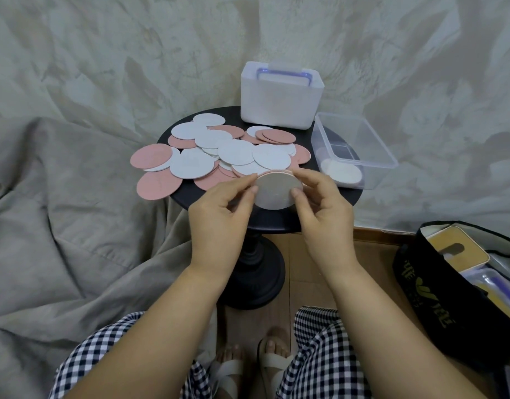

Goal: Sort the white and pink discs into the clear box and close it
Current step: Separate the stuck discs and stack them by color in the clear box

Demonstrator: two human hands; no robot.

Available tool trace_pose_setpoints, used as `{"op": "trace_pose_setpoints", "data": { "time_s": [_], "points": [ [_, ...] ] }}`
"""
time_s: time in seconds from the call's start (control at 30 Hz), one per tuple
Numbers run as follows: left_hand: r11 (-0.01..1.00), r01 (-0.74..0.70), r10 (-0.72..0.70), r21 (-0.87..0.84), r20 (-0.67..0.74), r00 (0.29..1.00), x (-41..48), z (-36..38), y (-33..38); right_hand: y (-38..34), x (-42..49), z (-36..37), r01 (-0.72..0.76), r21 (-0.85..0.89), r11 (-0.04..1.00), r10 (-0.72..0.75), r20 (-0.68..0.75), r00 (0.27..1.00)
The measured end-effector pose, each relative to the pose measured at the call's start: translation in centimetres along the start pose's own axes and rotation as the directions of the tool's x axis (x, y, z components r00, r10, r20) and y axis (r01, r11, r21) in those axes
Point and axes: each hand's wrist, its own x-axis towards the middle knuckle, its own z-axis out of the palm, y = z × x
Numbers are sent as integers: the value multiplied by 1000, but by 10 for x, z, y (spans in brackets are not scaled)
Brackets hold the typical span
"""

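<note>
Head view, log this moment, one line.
left hand, right hand: pinch disc stack | clear box: open, white discs inside | table: loose discs

A round black tabletop stands on a turned black pedestal with a wide round base. At 12 o'clock on it sits a white opaque box, lid on, a blue-purple handle lying flat on top. Behind, from 9 through 12 to 3 o'clock, hangs a pale backdrop with a faded leaf pattern. A crumpled grey-beige cloth fills the 8 o'clock side. Wooden floor shows below. At 4 o'clock an open black bag with yellow lettering holds a flat tan item. At 6 o'clock are checked trousers and pale sandals.
</note>
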Motion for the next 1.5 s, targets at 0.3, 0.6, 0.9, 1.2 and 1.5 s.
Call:
{"op": "trace_pose_setpoints", "data": {
  "time_s": [0.3, 0.6, 0.9, 1.2, 1.5],
  "points": [
    [1000, 14, -13, -20, 8, 1000, 2, -4, 11, -4, 4, -3, 49, 1, 999, -49, -60, 997],
    [995, -93, 94, 28, -19, 995, -2, -2, 6, -1, 2, -3, 52, 17, 999, -51, -57, 997],
    [1000, -7, 7, 26, 7, 1000, -4, 3, 6, -3, 4, -1, 27, 76, 997, -22, -62, 998],
    [986, 166, -165, 15, 205, 965, 34, 43, 40, 4, 30, -68, -196, 226, 954, 233, -152, 960],
    [883, 440, -461, 162, 472, 751, 69, 119, 55, 25, 28, -113, -264, 234, 936, 313, -206, 927]
  ]
}}
